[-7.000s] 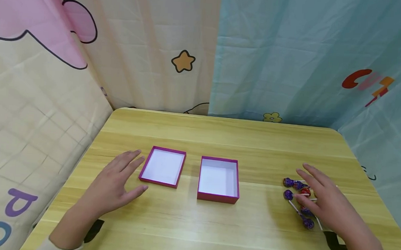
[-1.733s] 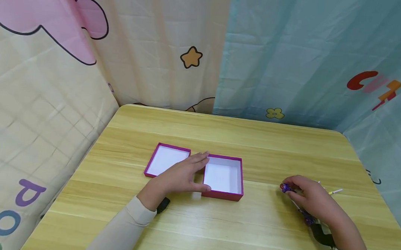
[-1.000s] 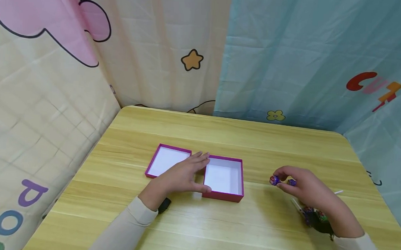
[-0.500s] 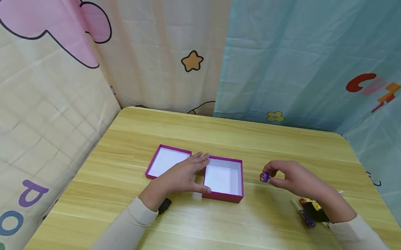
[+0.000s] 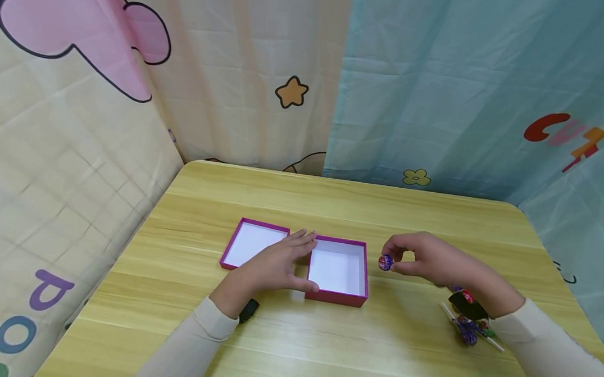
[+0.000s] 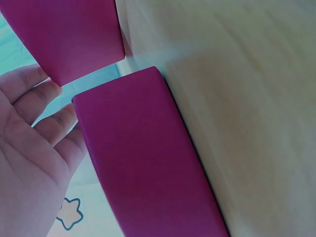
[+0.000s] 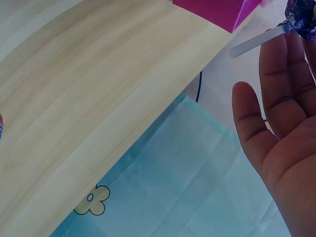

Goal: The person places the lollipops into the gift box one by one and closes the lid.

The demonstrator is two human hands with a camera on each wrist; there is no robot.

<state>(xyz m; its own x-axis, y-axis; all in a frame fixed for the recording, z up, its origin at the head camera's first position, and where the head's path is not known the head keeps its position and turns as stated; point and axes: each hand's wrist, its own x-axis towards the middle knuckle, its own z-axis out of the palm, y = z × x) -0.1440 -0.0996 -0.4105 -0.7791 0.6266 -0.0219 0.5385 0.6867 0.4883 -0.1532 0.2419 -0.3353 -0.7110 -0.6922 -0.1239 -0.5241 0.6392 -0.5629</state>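
Note:
My right hand (image 5: pixel 430 260) pinches a purple-wrapped lollipop (image 5: pixel 385 263) between thumb and fingers, just right of a square magenta box (image 5: pixel 335 298) with a white inside. In the right wrist view the white stick (image 7: pixel 256 43) of that lollipop points out to the left of the hand. My left hand (image 5: pixel 275 266) spreads along the box's left side, thumb at the near left corner and fingertips at the far one. The shallow magenta lid (image 5: pixel 254 242) lies inside up, left of the box, partly covered by that hand. In the left wrist view, fingertips reach the box wall (image 6: pixel 79 39).
Several wrapped lollipops (image 5: pixel 468 329) lie in a loose pile at the right, partly hidden under the right wrist and its black strap. The wooden table (image 5: pixel 401 361) ends at printed curtains (image 5: pixel 234 107) behind and at both sides.
The left hand came to the box early on and has stayed there. My right hand picked a lollipop from the pile and has carried it left, close to the box.

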